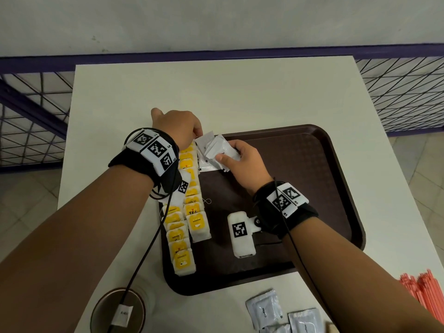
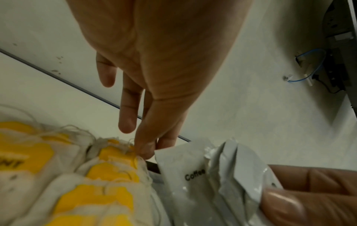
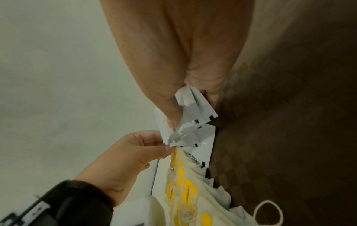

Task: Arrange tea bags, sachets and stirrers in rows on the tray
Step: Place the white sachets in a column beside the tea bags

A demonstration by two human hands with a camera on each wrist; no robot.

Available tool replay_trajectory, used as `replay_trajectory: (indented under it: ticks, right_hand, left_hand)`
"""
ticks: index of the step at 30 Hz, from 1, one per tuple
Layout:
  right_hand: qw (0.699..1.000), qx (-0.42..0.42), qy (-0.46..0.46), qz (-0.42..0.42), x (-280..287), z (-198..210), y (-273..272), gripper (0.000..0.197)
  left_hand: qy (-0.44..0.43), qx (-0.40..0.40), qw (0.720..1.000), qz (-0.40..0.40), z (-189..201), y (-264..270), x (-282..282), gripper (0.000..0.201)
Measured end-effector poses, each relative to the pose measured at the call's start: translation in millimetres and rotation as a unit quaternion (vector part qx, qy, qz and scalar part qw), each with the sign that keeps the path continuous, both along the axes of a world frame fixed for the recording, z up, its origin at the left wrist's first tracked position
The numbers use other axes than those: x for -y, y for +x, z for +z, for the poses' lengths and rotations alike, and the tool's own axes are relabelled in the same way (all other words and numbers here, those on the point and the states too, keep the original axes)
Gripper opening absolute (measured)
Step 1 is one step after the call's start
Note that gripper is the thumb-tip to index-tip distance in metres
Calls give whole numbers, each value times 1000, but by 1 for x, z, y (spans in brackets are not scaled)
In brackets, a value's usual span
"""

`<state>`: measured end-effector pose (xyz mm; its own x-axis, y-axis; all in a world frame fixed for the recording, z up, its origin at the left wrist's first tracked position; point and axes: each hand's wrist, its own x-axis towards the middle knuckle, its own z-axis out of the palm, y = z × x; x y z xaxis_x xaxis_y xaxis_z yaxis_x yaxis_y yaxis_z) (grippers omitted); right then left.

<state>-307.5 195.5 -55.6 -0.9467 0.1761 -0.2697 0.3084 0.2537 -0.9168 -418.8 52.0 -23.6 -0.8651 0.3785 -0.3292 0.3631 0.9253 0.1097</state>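
Observation:
A dark brown tray (image 1: 324, 179) lies on the white table. Two rows of yellow-and-white tea bags (image 1: 189, 212) run along its left side. My right hand (image 1: 242, 159) grips a fanned bunch of white coffee sachets (image 1: 221, 150) over the tray's far left corner. My left hand (image 1: 182, 126) pinches the top corner of the leftmost sachet (image 2: 179, 166) between thumb and forefinger. The same pinch shows in the right wrist view, left hand (image 3: 139, 151) at the sachets (image 3: 189, 130). One sachet (image 1: 209, 168) lies flat on the tray beneath the bunch.
More loose white sachets (image 1: 266, 308) lie on the table near the front edge. Orange stirrers (image 1: 420, 287) sit at the right edge. A brown round cup (image 1: 117, 311) stands at the front left. A metal mesh fence surrounds the table.

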Motion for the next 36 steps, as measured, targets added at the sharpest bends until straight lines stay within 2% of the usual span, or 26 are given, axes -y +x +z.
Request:
replay_trajectory:
  ticks: [3, 7, 9, 16, 20, 23, 26, 29, 31, 33, 36]
  right_hand:
    - [999, 21, -37, -31, -4, -1, 8, 18]
    - [984, 114, -119, -70, -3, -7, 28, 12]
    - [980, 131, -133, -70, 2, -10, 34, 11]
    - [992, 102, -35, -59, 10, -7, 30, 11]
    - [995, 86, 36, -40, 12, -3, 29, 21]
    - [995, 87, 32, -37, 11, 0, 33, 18]
    - [995, 81, -39, -43, 6, 2, 42, 20]
    - [971, 101, -201, -78, 3, 3, 52, 25]
    - [954, 107, -262, -104, 3, 4, 57, 25]
    - [948, 104, -278, -114, 5, 4, 60, 26]
    - [949, 101, -279, -104, 10, 5, 64, 26]
  left_hand:
    - [9, -3, 1000, -1, 0, 2, -1, 36]
    - [12, 13, 1000, -10, 1, 7, -7, 35]
    - [8, 22, 1000, -17, 2, 9, -9, 32]
    - [-10, 43, 998, -44, 7, 13, -9, 7]
    - [13, 32, 999, -36, 8, 15, -9, 20]
    - [86, 33, 996, -21, 9, 18, -6, 28]
    - [222, 124, 967, -11, 14, 28, 0, 23]
    - [246, 222, 943, -26, 20, 41, 3, 23]
    - [256, 291, 922, -6, 21, 48, 5, 25]
    - [271, 314, 910, 18, 20, 53, 6, 24]
    - [279, 297, 913, 30, 17, 55, 6, 15]
